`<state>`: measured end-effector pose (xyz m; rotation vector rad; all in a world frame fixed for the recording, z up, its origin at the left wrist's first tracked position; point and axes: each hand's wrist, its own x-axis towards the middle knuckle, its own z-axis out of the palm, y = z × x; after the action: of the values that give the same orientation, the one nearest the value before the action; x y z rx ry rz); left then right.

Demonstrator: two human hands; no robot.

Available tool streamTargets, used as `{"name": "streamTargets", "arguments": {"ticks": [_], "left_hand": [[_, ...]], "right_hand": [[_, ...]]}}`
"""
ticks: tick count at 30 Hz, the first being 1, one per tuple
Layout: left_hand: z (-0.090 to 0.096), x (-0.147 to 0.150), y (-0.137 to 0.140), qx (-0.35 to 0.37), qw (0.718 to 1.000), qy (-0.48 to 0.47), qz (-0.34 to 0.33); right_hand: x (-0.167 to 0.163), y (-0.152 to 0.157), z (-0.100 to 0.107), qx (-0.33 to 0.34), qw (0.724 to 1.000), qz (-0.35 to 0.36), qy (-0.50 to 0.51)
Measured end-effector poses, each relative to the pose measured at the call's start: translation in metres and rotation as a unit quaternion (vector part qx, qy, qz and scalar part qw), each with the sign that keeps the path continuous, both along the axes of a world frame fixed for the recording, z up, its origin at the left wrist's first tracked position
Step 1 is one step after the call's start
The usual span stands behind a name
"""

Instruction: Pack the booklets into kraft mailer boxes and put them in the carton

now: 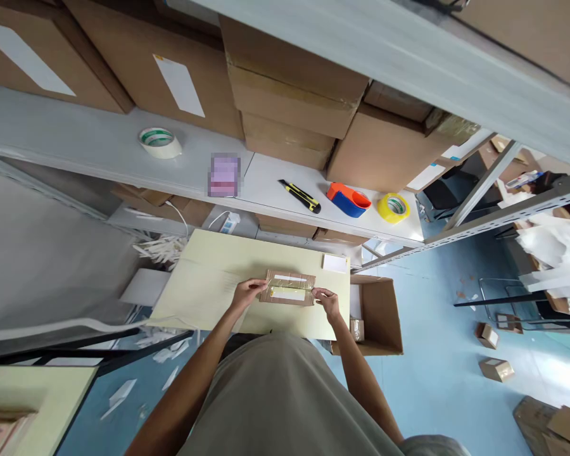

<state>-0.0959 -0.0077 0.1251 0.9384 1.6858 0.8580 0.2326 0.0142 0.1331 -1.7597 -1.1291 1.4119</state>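
A small flat cardboard package (287,299) lies on the cream tabletop, with white labels on its upper face. Across its middle runs a shiny, yellowish strip of clear tape (289,285). My left hand (248,294) pinches the strip's left end at the package's edge. At the opposite edge, the fingers of my right hand (329,303) are closed on the right end. Fine detail at the fingertips is too small to make out.
A shelf ahead holds a cream tape roll (159,143), a box cutter (300,196), an orange-and-blue tape dispenser (348,199), a yellow tape roll (392,208) and large cartons (285,95). An open carton (389,316) stands right of the table (204,266). Small boxes (496,369) lie on the floor.
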Motion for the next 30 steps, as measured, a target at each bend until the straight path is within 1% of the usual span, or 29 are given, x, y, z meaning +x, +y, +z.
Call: {"name": "streamTargets", "arguments": {"ticks": [1,3,5,6,7,8,9,11,12,13,14,15,17,18,19,21,24,27,29,30], "left_hand": [[0.002,-0.001,0.001,0.001,1.0,0.017,-0.013],[0.011,0.001,0.004,0.031,0.994,0.096,-0.05],[0.028,0.01,0.014,0.088,0.971,0.202,-0.093],[0.04,0.017,0.021,0.123,0.954,0.248,-0.113],[0.054,0.027,0.032,0.156,0.94,0.274,-0.131],[0.07,0.039,0.044,0.197,0.927,0.282,-0.151],[0.087,0.052,0.058,0.238,0.914,0.283,-0.166],[0.126,0.08,0.087,0.308,0.895,0.274,-0.17],[0.146,0.094,0.1,0.337,0.887,0.269,-0.163],[0.165,0.107,0.112,0.363,0.879,0.266,-0.157],[0.183,0.118,0.122,0.384,0.871,0.263,-0.157],[0.199,0.128,0.129,0.402,0.863,0.262,-0.16],[0.222,0.143,0.137,0.424,0.851,0.263,-0.166],[0.229,0.148,0.137,0.429,0.847,0.263,-0.169],[0.234,0.151,0.136,0.432,0.846,0.263,-0.17],[0.235,0.152,0.13,0.434,0.846,0.259,-0.166],[0.223,0.144,0.113,0.424,0.858,0.251,-0.146],[0.204,0.127,0.09,0.393,0.879,0.242,-0.121],[0.192,0.116,0.071,0.375,0.893,0.224,-0.105],[0.187,0.112,0.061,0.368,0.901,0.208,-0.095]], "right_hand": [[0.0,0.001,0.003,0.004,1.0,0.012,-0.01],[0.0,0.005,0.014,0.014,0.999,0.041,-0.029],[0.002,0.018,0.036,0.046,0.994,0.076,-0.071],[0.003,0.028,0.053,0.077,0.988,0.091,-0.101],[0.004,0.041,0.073,0.129,0.973,0.112,-0.154],[0.005,0.058,0.095,0.199,0.95,0.127,-0.205],[0.006,0.077,0.119,0.27,0.924,0.127,-0.241],[0.007,0.121,0.167,0.392,0.867,0.127,-0.281],[0.008,0.143,0.188,0.433,0.842,0.119,-0.299],[0.007,0.166,0.207,0.454,0.824,0.113,-0.32],[0.005,0.186,0.221,0.453,0.815,0.115,-0.344],[0.003,0.205,0.232,0.435,0.814,0.119,-0.367],[-0.005,0.233,0.243,0.378,0.822,0.132,-0.405],[-0.009,0.243,0.245,0.347,0.826,0.139,-0.421],[-0.014,0.249,0.246,0.32,0.829,0.146,-0.435],[-0.022,0.254,0.247,0.279,0.826,0.155,-0.464],[-0.027,0.244,0.249,0.237,0.814,0.158,-0.506],[-0.023,0.221,0.251,0.217,0.809,0.152,-0.524],[-0.017,0.196,0.246,0.22,0.822,0.136,-0.508],[-0.015,0.181,0.242,0.231,0.838,0.12,-0.48]]}}
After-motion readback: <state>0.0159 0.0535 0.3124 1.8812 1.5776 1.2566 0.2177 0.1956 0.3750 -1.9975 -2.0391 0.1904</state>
